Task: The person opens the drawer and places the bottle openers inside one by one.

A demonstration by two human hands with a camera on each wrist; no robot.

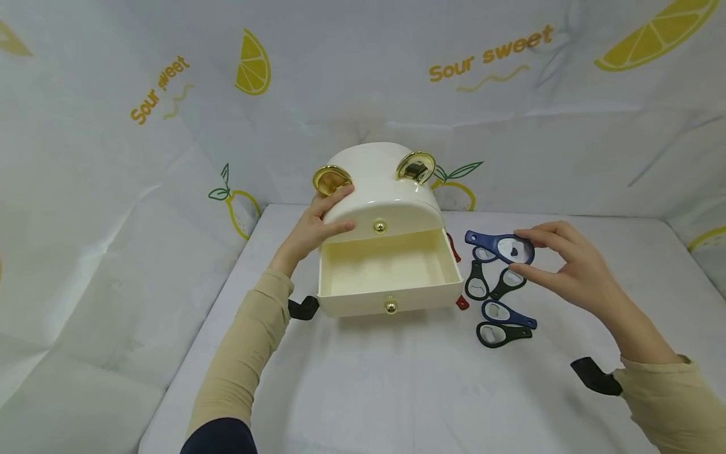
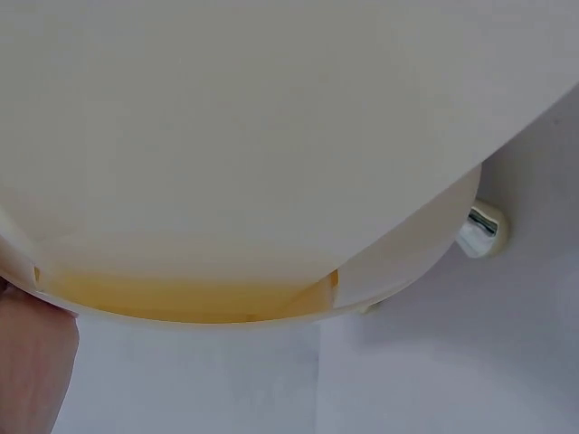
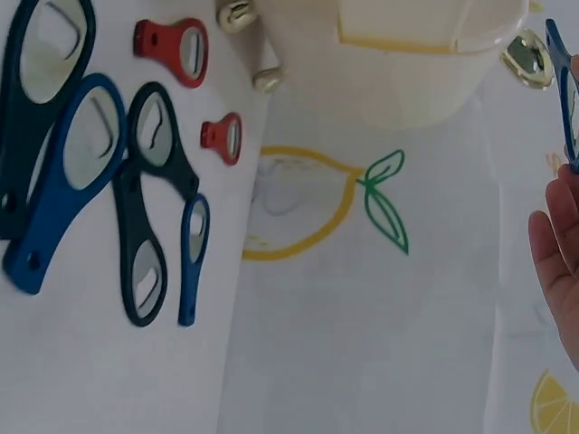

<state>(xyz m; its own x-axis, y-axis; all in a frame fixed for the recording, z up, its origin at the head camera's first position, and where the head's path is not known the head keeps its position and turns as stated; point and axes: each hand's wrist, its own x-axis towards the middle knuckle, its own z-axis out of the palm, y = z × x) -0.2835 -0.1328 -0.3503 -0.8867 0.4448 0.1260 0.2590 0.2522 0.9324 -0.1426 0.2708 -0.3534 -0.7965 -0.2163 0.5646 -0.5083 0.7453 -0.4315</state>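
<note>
My left hand (image 1: pixel 312 230) rests on the left side of a glossy white drawer box (image 1: pixel 382 180) with gold ears. Its thumb lies against the front and a finger reaches the base of the left ear. The lower drawer (image 1: pixel 363 304), with a gold knob, is pulled out and holds nothing. On the right, my right hand (image 1: pixel 573 265) pinches a blue bottle opener (image 1: pixel 482 239) by its round metal end, handle pointing left. Below it lie dark green bottle openers (image 1: pixel 476 287) and blue ones (image 1: pixel 522 320). The held opener is partly cut off in the right wrist view.
Two small red bottle openers (image 3: pixel 172 50) lie beside the box's right side, partly hidden by the drawer in the head view. A lemon-printed white sheet (image 1: pixel 351 75) rises behind the table. Dark camera mounts (image 1: pixel 595 376) stick out from the wrists.
</note>
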